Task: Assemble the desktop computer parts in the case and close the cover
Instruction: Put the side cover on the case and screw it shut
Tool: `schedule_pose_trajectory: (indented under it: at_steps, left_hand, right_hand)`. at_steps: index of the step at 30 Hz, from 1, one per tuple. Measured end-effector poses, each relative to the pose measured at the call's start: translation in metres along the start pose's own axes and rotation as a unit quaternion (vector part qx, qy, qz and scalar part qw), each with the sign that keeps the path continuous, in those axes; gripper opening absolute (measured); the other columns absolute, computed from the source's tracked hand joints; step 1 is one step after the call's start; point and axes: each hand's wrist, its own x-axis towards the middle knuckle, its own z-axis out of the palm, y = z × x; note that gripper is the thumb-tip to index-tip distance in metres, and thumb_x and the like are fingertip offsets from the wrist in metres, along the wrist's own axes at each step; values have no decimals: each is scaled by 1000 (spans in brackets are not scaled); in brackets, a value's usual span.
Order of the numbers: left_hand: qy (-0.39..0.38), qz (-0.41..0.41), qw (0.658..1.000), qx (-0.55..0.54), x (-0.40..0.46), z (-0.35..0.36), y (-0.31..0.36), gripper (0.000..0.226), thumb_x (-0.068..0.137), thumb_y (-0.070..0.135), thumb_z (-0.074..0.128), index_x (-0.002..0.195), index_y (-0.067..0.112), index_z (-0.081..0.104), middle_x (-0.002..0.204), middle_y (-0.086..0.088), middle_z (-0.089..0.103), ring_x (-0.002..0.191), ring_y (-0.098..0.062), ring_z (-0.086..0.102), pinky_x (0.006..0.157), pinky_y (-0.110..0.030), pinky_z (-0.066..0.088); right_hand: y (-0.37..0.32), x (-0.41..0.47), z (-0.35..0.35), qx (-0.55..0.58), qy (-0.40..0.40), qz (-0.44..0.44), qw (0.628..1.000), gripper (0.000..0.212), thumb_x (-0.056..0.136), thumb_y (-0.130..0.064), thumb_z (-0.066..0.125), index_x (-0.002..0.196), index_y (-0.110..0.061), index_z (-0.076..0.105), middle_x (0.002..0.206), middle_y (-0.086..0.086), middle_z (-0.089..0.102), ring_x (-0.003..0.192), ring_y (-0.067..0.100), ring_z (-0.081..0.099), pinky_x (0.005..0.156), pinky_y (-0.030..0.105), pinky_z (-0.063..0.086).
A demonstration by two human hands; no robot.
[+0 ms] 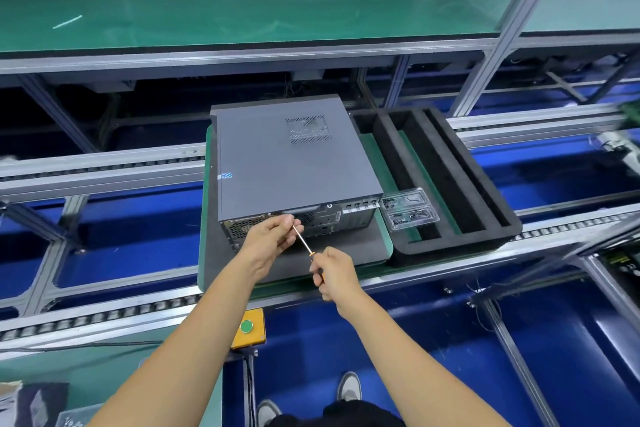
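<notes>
The screwdriver [304,243] tip is hidden behind the left hand [273,236], its handle inside the right hand [332,274]

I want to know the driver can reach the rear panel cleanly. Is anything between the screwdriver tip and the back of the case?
Nothing visible blocks it. The right hand grips the screwdriver handle, and the left hand pinches the shaft near its tip, right at the rear panel of the case. The left fingers hide the tip itself.
</notes>
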Motion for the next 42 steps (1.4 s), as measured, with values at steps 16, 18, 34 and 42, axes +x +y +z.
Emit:
schedule_pose_trajectory:
  at_steps: [16, 18, 34, 42]
  left_hand:
    - [-57, -107, 992, -33, 13, 94, -14, 25, 96, 26, 69, 116, 12, 71, 110, -8, 77, 98, -16, 75, 76, -25, 59]
    - [-44, -114, 992, -41, 13, 109, -19, 27, 94, 28, 71, 115, 12, 72, 109, -8, 77, 98, -16, 75, 74, -25, 59]
    - [19, -106, 994, -27, 46, 179, -37, 21, 92, 26, 74, 105, 10, 77, 98, -5, 79, 81, -11, 76, 66, -21, 58]
    - [46, -87, 995, -31, 51, 181, -44, 20, 93, 25, 73, 102, 8, 77, 95, -5, 79, 84, -15, 77, 72, -25, 60]
  right_hand:
    - [-6, 1, -68, 59, 57, -7, 997, 26, 99, -17, 56, 74, -12, 51, 55, 4, 52, 41, 14, 29, 41, 22, 21]
    - [-5, 2, -73, 68, 69, -8, 995, 24, 99, -16, 55, 76, -11, 50, 55, 3, 53, 41, 13, 30, 40, 22, 22]
    - [-24, 27, -114, 55, 110, -37, 992, 18, 102, -12, 54, 85, -9, 49, 60, 2, 56, 43, 13, 36, 40, 24, 27]
    - [-23, 39, -126, 8, 105, -42, 994, 21, 99, -13, 55, 79, -10, 49, 64, 5, 56, 46, 13, 39, 41, 25, 29]
